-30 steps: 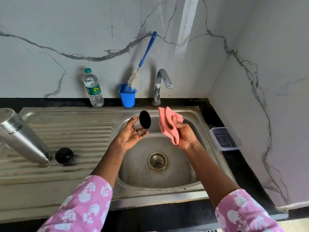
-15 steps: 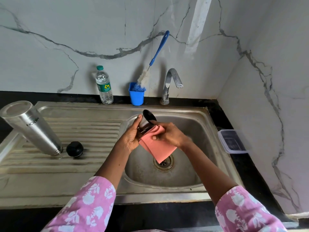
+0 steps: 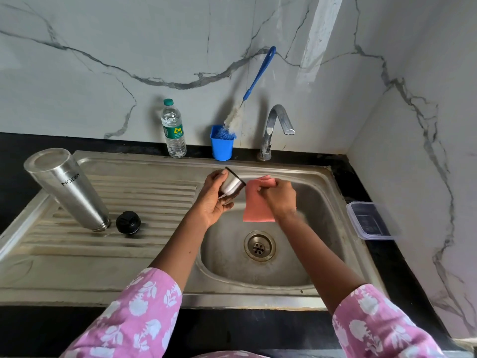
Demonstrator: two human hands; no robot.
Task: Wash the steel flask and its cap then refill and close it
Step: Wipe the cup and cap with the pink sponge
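the sink basin (image 3: pixel 320 257) at centre right is open around its drain (image 3: pixel 259 245), but both hands fill its upper rim: the left hand (image 3: pixel 213 200) with a steel cup (image 3: pixel 232 183), the right hand (image 3: pixel 280 196) with a pink cloth (image 3: pixel 255 202). on the draining board at left, the upturned flask (image 3: pixel 68 188) and a black cap (image 3: pixel 128 222) stand close together; the lower half of the board is bare. along the back wall a water bottle (image 3: pixel 173 129), blue holder (image 3: pixel 221 147) and tap (image 3: pixel 273 130) stand in a row.

Steel drainboard (image 3: pixel 134 267) — inverted flask (image 3: pixel 67 188) and black stopper (image 3: pixel 128 222) on it.
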